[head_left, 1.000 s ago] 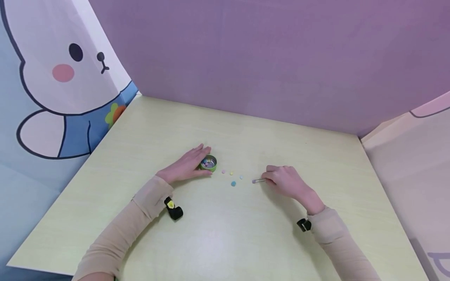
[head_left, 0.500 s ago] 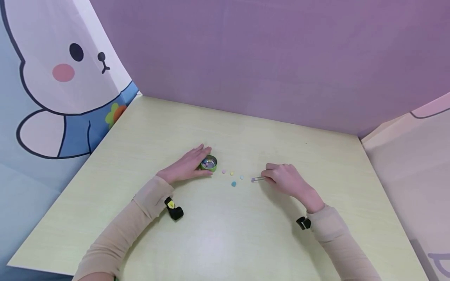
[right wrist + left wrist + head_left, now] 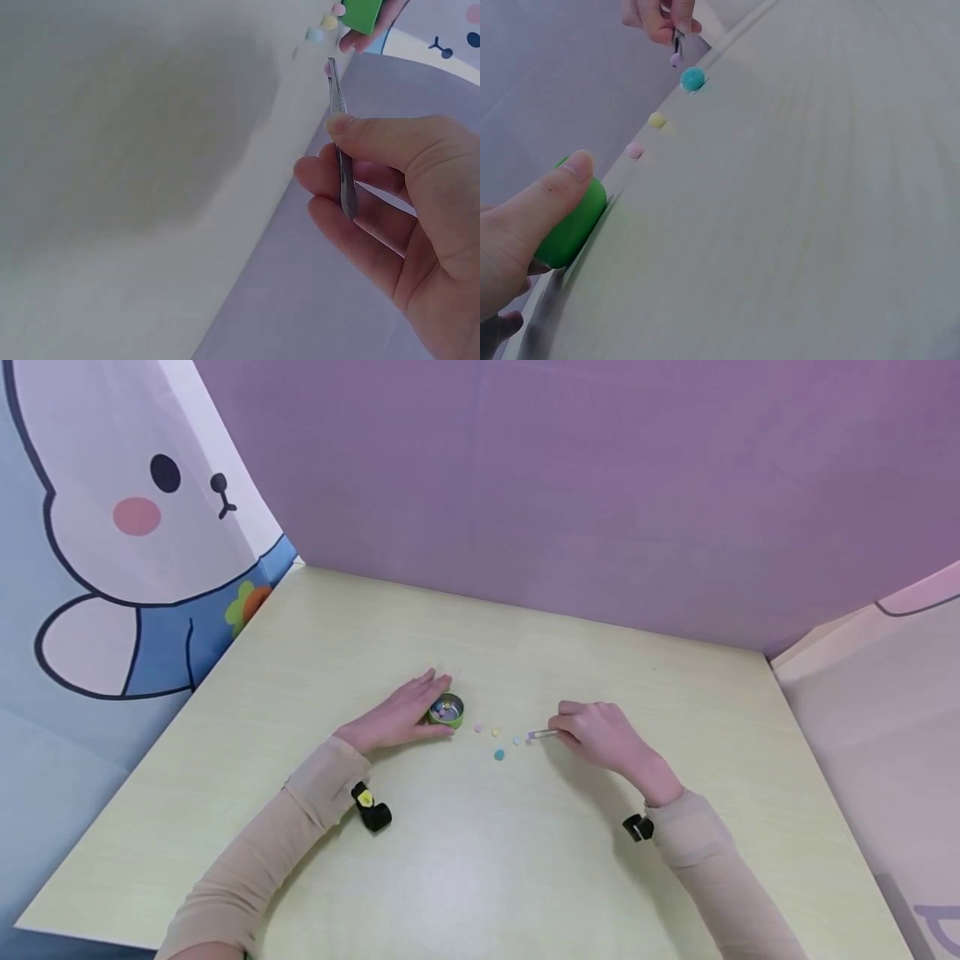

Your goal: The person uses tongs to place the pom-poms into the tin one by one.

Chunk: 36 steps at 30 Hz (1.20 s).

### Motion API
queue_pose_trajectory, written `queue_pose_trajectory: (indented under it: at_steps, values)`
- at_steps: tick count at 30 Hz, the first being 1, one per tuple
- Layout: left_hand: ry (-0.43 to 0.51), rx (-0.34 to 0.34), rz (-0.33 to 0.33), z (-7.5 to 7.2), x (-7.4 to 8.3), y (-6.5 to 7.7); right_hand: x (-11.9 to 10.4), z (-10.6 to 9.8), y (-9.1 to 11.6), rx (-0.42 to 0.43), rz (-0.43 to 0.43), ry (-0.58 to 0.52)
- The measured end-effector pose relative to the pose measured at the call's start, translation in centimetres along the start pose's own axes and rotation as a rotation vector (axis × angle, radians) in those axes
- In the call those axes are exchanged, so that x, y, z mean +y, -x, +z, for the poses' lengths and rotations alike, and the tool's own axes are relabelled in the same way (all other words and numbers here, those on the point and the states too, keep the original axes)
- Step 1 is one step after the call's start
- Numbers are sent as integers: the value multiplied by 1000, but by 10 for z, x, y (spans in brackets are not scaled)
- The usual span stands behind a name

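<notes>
The right hand (image 3: 600,737) pinches tweezers (image 3: 337,97), which have shifted toward 10 o'clock in the head view, so the lilac ball (image 3: 676,59) at their tip is nearer the tin (image 3: 581,229). The left hand (image 3: 405,714) holds that tin between thumb and fingers. Pink (image 3: 478,727), yellow (image 3: 495,732), pale-blue (image 3: 517,741) and teal balls (image 3: 499,755) lie around its 4 o'clock.

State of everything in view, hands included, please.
Green tin, upright, open, small balls inside
Left hand, gripping the tin
Tweezers, closed on purple ball
Right hand, holding tweezers
Purple ball, in tweezers' tips
Teal ball, on table
Yellow ball, on table
Pale blue ball, on table
Pink ball, on table
</notes>
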<state>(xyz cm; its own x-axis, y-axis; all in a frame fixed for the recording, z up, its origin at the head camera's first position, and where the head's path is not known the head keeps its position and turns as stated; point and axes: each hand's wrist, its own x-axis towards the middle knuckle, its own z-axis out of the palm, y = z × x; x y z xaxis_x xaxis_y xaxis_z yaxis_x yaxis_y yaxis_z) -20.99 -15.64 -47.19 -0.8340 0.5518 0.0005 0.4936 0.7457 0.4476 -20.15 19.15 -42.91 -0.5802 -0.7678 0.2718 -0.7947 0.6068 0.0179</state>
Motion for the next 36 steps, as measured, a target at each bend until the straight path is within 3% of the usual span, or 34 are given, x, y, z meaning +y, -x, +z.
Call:
queue_pose_trajectory:
  at_steps: [18, 36]
  values:
    - [-19, -9, 1, 1, -2, 0, -4, -3, -40, 52, -61, -3]
    - [-17, -25, -16, -1, 0, -1, -17, -2, -82, -7, -75, -45]
